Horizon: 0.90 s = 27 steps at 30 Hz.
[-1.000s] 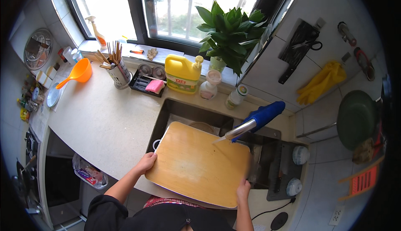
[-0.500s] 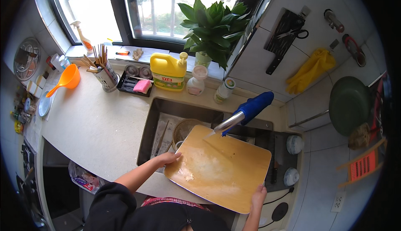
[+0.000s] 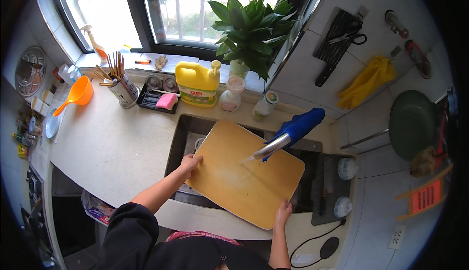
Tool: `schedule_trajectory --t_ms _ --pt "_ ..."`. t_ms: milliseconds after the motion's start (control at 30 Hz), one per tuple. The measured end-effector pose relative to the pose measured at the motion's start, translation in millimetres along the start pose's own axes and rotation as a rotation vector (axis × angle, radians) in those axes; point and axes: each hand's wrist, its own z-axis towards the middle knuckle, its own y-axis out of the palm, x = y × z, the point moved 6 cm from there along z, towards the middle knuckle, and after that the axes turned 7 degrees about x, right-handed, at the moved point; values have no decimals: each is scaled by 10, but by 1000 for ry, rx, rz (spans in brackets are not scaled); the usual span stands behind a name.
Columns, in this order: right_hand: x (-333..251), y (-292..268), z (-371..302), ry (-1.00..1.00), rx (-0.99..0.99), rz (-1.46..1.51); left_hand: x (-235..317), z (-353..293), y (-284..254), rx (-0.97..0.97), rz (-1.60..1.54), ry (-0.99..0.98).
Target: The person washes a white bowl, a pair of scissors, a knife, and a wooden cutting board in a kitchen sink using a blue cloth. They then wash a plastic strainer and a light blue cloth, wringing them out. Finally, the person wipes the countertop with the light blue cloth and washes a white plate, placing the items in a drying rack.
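A rectangular wood-coloured board (image 3: 229, 148) with rounded corners and a thin pale rim slants over the sink (image 3: 177, 145). My left hand (image 3: 189, 166) is closed on its left edge, while my right hand (image 3: 283, 213) grips the near right corner. From the metal faucet (image 3: 273, 146), whose spout is partly wrapped in a blue cloth (image 3: 305, 124), a thin stream of water lands on the board's middle. The board hides most of the sink's inside; a white cup rim (image 3: 199, 143) peeks out at its left edge.
Along the back of the counter stand a yellow jug (image 3: 198, 84), a black tray with a pink sponge (image 3: 167, 101), a chopstick holder (image 3: 125, 92) and a white jar (image 3: 265, 106). Two bowls (image 3: 347, 169) rest on a dark mat at right. An orange ladle (image 3: 81, 92) lies left.
Both hands have shifted the board left and farther away, over the sink. The strainer basket seen earlier in the sink is now covered. The pale wet patch near the board's left edge has gone.
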Motion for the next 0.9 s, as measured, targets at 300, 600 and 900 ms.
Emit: schedule_trajectory --t_ms 300,600,900 --pt "50 386 85 -55 35 85 233 53 -238 89 -30 143" --pt "-152 713 76 -37 44 5 158 332 -445 53 -124 192" --pt "66 701 88 -32 130 113 120 304 -460 83 -223 235"
